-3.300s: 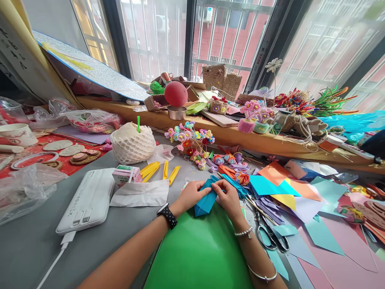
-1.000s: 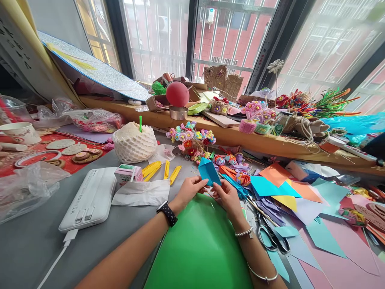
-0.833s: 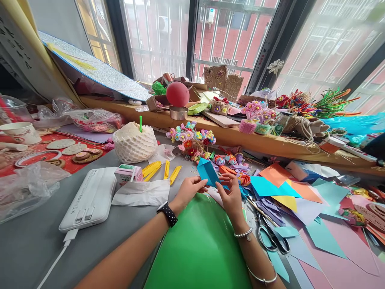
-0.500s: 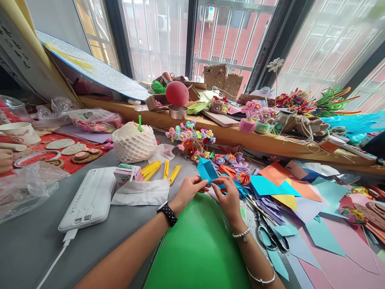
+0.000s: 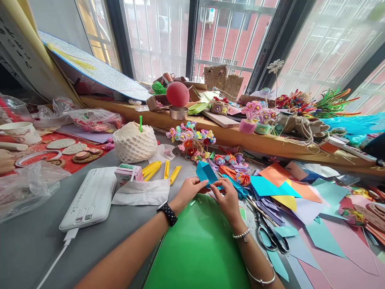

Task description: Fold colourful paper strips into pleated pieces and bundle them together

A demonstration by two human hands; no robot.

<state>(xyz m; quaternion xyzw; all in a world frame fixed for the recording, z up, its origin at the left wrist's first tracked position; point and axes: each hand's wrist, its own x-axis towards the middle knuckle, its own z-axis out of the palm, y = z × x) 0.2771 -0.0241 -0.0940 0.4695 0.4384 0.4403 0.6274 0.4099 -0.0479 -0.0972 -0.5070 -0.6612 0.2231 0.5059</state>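
Both my hands pinch a piece of folded blue paper (image 5: 207, 172) above the far end of a smooth green surface (image 5: 201, 245). My left hand (image 5: 190, 192), with a dotted watch band at the wrist, grips the paper's near left edge between thumb and fingers. My right hand (image 5: 226, 197), wearing a beaded bracelet, holds its near right edge. The paper's upper part stands up with a crease; its lower part is hidden by my fingers. Just beyond lie orange folded papers (image 5: 227, 171) and small multicoloured paper balls (image 5: 243, 178).
Scissors (image 5: 264, 235) and scattered coloured paper sheets (image 5: 325, 237) lie at right. On the left are a white power bank (image 5: 90, 198) with a cable, a small drink carton (image 5: 128, 174), yellow folded strips (image 5: 152, 170) and a netted coconut (image 5: 135, 142). Another person's hand (image 5: 6, 161) shows at far left.
The blue paper's upper part has tipped slightly down and to the left. Both my hands stay nearly in place, still pinching it.
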